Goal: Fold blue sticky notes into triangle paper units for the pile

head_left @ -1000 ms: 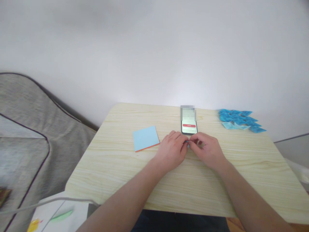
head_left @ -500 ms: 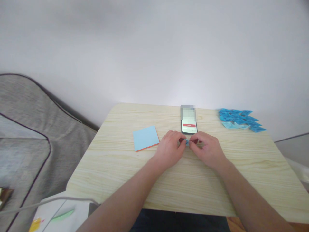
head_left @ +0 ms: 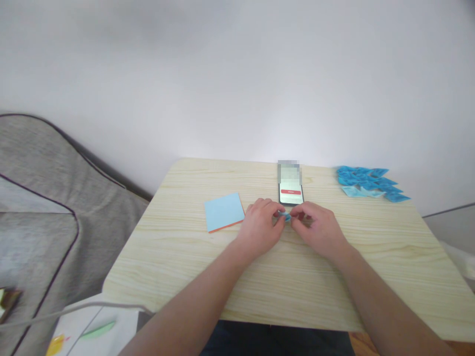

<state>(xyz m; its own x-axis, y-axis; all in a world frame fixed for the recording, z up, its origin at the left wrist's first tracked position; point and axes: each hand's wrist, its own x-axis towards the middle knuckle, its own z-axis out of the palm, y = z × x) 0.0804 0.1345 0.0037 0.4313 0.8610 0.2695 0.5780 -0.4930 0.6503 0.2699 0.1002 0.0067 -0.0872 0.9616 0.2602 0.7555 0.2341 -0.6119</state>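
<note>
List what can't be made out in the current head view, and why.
Head view:
Blue piece: exact shape, partly hidden by the left hand and right hand.
Phone: upper screen pixelated, small text unreadable.
Brown object: cut off by the left edge, blurred.

White wall point(head_left: 208, 94), pale wood-grain table point(head_left: 315, 291), grey dark-edged fabric point(head_left: 37, 148) at left

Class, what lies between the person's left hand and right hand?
A small piece of blue paper lies between the left hand and the right hand, at their fingertips, as the head view shows.
</note>
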